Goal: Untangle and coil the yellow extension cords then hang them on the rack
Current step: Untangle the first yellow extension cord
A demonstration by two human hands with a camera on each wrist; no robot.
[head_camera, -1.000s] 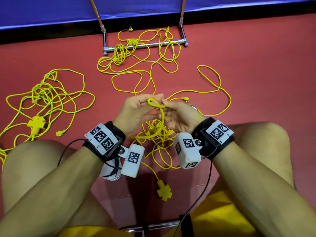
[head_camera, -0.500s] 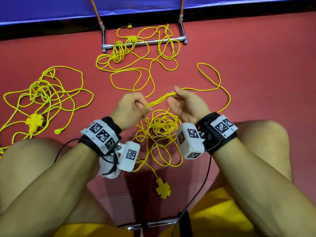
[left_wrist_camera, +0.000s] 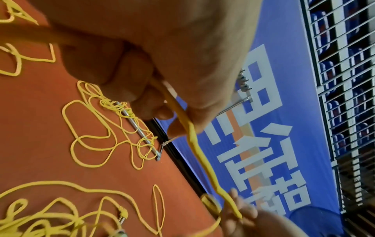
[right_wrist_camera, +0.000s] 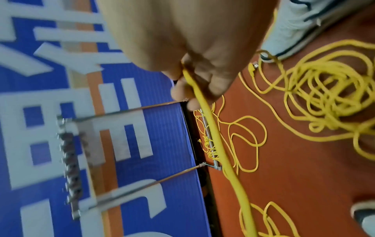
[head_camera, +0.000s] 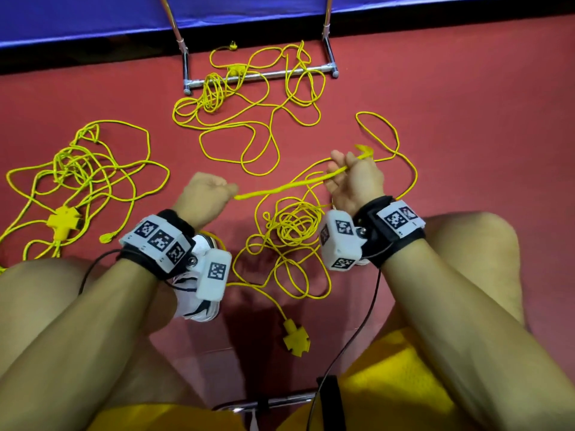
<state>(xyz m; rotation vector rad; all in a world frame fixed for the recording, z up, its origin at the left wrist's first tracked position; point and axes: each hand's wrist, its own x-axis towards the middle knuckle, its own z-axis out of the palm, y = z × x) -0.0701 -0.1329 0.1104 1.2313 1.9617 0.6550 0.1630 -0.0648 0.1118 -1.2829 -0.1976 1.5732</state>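
A yellow cord (head_camera: 280, 189) runs straight between my two hands above the red floor. My left hand (head_camera: 228, 192) is a fist gripping one end of that stretch; the left wrist view shows the cord (left_wrist_camera: 194, 144) leaving its curled fingers (left_wrist_camera: 142, 99). My right hand (head_camera: 342, 164) pinches the other end, with a short loop sticking out past the knuckles, and in its wrist view the cord (right_wrist_camera: 215, 136) passes through the fingers. Below, the rest of this cord lies in a loose tangle (head_camera: 292, 234) ending in a yellow socket block (head_camera: 295, 337).
A second tangle (head_camera: 77, 172) with a socket block (head_camera: 63, 220) lies on the left. A third tangle (head_camera: 249, 104) drapes over the rack's metal base bar (head_camera: 267, 76) at the blue wall. The rack's hook bar (right_wrist_camera: 70, 160) stands above. My knees and white shoes (head_camera: 199, 293) flank the pile.
My hands have drawn apart, the right one going up and right. The small loop held between them is pulled out into a straight stretch of cord.
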